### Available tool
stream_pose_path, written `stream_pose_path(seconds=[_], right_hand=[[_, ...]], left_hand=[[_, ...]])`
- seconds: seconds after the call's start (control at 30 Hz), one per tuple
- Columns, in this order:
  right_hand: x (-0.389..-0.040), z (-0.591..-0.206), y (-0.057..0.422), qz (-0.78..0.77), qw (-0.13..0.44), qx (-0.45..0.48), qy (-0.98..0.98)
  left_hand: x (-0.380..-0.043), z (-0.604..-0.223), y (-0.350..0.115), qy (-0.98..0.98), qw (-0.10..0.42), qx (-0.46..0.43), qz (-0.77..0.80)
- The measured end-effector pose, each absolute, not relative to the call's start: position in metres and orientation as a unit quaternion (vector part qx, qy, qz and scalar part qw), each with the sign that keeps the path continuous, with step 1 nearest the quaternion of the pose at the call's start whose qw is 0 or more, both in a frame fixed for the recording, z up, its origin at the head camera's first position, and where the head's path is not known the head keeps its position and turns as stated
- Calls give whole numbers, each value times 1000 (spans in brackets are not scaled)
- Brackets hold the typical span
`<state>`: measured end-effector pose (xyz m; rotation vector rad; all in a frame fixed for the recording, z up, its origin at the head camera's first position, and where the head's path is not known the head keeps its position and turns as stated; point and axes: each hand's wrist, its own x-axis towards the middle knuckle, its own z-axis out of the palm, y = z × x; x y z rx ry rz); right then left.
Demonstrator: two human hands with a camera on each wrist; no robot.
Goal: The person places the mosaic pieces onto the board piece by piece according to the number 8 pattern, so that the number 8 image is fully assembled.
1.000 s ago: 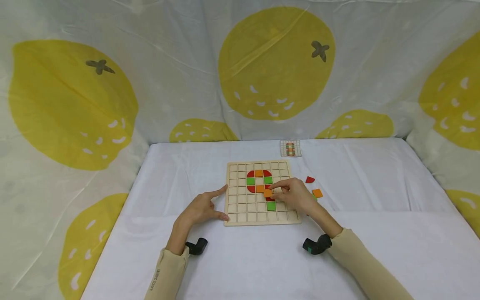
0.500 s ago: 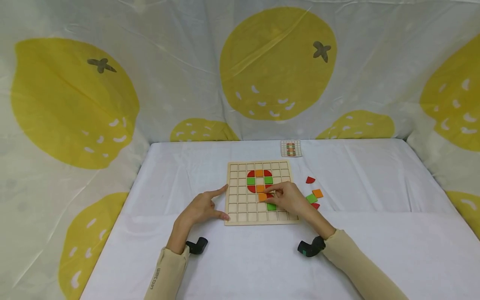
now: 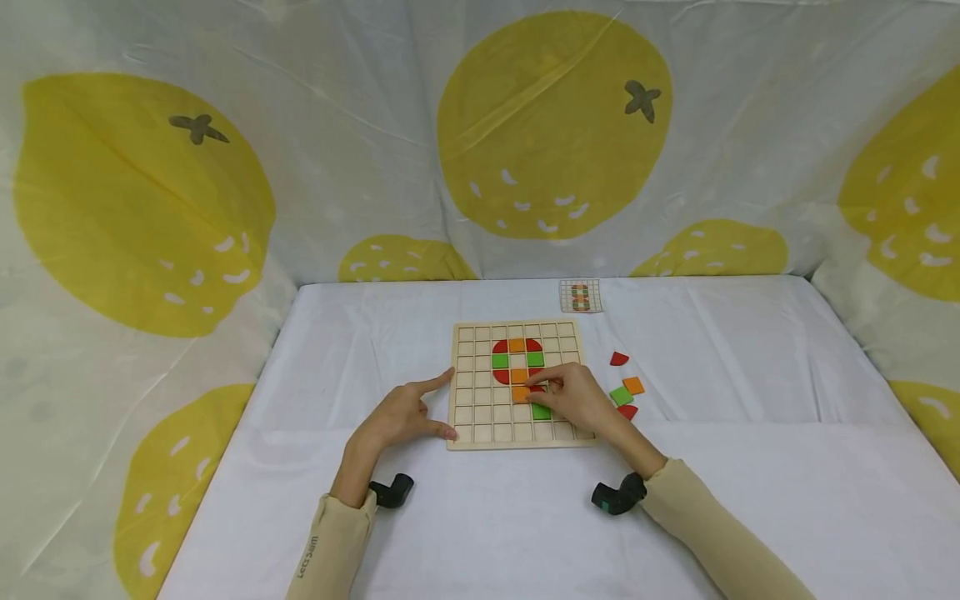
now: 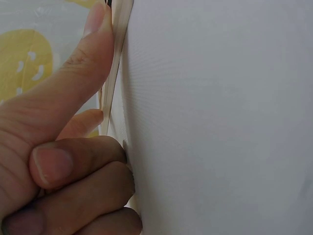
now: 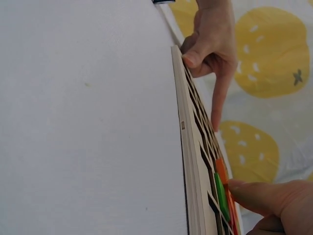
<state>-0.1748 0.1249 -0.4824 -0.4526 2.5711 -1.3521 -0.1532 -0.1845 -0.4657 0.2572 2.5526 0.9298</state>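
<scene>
A wooden grid board (image 3: 483, 415) lies on the white cloth, with red, green and orange tiles set in its middle cells. My right hand (image 3: 573, 396) pinches an orange square tile (image 3: 520, 395) between thumb and index finger, at a cell just below another orange tile (image 3: 518, 376). In the right wrist view, the thumb touches the edge of that orange tile (image 5: 221, 171), beside a green tile (image 5: 222, 198). At the board's left side, my left hand (image 3: 397, 418) rests its straight index finger and thumb against the edge; its other fingers are curled. The right hand partly hides red tiles.
Right of the board lie loose pieces: a red quarter-round tile (image 3: 618, 359), an orange square (image 3: 633, 385), a green square (image 3: 622, 396) and another red piece (image 3: 627, 412). A small card (image 3: 581, 297) with a printed grid pattern lies behind the board.
The right hand has brought the orange tile left and slightly down to a cell on the board, uncovering loose pieces at the right. The left hand stays at the board's edge.
</scene>
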Motion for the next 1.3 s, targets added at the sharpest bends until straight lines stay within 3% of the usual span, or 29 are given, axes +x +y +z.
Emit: stream_pose_path(seconds=[0.83, 1.3], right_hand=[[-171, -481, 126, -455, 92, -144, 874], [-159, -468, 216, -422, 38, -70, 903]], left_hand=[[-156, -465, -182, 918, 199, 105, 325], [-153, -464, -185, 919, 205, 97, 322]])
